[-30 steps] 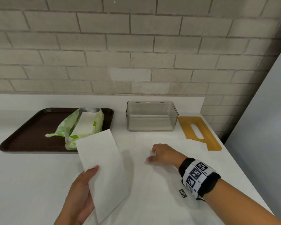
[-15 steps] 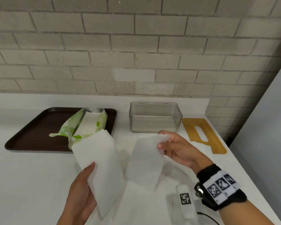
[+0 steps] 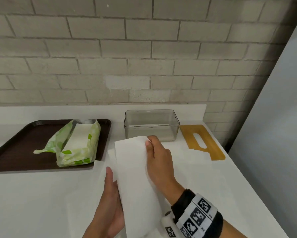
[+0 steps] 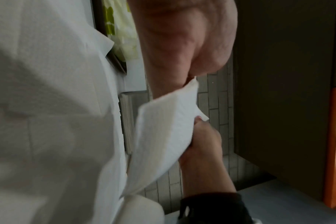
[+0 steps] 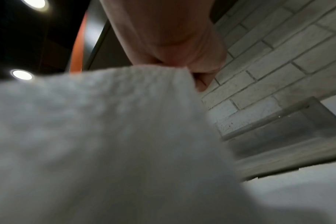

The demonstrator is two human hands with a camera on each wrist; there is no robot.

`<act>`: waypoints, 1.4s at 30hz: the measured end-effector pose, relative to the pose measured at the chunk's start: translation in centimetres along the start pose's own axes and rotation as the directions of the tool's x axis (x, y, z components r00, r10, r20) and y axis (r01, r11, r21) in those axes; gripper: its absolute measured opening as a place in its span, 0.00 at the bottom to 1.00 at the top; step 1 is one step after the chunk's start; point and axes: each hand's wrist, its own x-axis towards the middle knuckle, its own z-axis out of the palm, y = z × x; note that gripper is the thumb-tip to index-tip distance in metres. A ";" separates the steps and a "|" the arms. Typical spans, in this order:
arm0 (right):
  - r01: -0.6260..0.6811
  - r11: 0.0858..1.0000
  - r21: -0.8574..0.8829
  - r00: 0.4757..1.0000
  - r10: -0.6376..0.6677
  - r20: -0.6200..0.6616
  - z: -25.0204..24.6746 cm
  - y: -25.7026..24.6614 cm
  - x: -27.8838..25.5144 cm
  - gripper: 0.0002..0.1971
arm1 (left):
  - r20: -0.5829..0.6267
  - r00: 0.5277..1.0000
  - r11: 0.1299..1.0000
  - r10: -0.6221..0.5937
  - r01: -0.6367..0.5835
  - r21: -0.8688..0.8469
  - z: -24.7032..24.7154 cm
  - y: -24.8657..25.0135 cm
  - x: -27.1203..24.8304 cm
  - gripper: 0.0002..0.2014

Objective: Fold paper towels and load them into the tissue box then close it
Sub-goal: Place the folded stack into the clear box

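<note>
Over the white tabletop (image 3: 32, 203) both hands are busy with paper towels. The right hand (image 3: 159, 162) pinches the top corner of one folded paper towel (image 3: 134, 177) between thumb and fingers, so its grip is closed on that sheet, which hangs down toward the person. The left hand (image 3: 110, 203) lies along the sheet's left side with its thumb straight against a second paper towel (image 3: 102, 166) that shows behind and to the left; the left wrist view shows this towel spread close to the camera, but I cannot tell whether the fingers curl round it.

Beyond the hands, against the brick wall (image 3: 144, 57), stands the clear tissue box (image 3: 151, 125), open at the top, with nothing I can make out inside. Its yellow wooden lid (image 3: 202, 141), with a slot cut in it, lies flat on the tabletop just to the right of the box. To the left, a dark brown tray (image 3: 15, 152) holds an opened green and white pack of paper towels (image 3: 77, 145), white sheets showing in its torn top.
</note>
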 end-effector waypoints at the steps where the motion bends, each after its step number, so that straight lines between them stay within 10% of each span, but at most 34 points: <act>1: -0.005 1.000 -0.027 1.000 0.006 0.027 0.1 0.1 -0.2 0.16 | -0.009 1.000 1.000 0.006 -0.005 0.015 0.2 -0.3 0.1 0.28; 7: -0.189 0.965 0.180 0.979 0.172 0.107 -2.5 2.2 2.5 0.05 | -0.119 0.987 0.993 0.110 -0.105 0.045 -1.0 -0.3 0.2 0.16; 12: -0.614 0.790 -0.008 0.742 0.580 0.336 -4.9 7.5 4.2 0.10 | -0.182 0.967 0.984 0.178 -0.173 0.042 -4.2 1.0 -0.2 0.22; 15: -0.677 0.704 -0.214 0.589 0.693 0.416 -4.2 9.1 3.6 0.07 | -0.232 0.948 0.976 0.220 -0.213 0.052 -5.1 1.3 -0.6 0.31; 18: -0.647 0.700 -0.303 0.552 0.704 0.447 -3.0 9.8 3.2 0.10 | -0.242 0.944 0.974 0.226 -0.224 0.035 -5.4 1.3 -0.7 0.24; 22: -0.410 0.804 -0.431 0.654 0.588 0.476 -1.5 9.3 3.3 0.18 | -0.238 0.947 0.976 0.216 -0.219 0.014 -5.5 1.3 -0.4 0.20; 26: -0.403 0.913 0.060 0.800 0.320 0.507 -1.8 7.1 3.3 0.11 | -0.261 0.936 0.971 0.238 -0.233 0.052 -5.5 1.4 -0.6 0.40; 29: -0.544 0.632 0.552 0.797 0.183 0.575 -4.1 4.2 3.2 0.09 | -0.205 0.953 0.974 0.225 -0.226 0.019 -5.8 1.5 -0.5 0.28; 34: -0.471 0.358 0.806 0.865 0.011 0.501 -5.9 0.4 3.0 0.15 | -0.192 0.962 0.981 0.194 -0.191 0.035 -5.1 1.7 -0.1 0.15; 37: -0.364 0.468 0.805 0.912 0.005 0.409 -4.2 -0.7 2.4 0.13 | -0.152 0.978 0.989 0.144 -0.145 0.003 -3.6 1.9 -0.1 0.12; 42: -0.148 0.919 0.366 0.970 0.064 0.233 1.4 -1.0 0.2 0.20 | -0.109 0.992 0.995 0.061 -0.069 -0.069 -2.3 1.4 0.1 0.28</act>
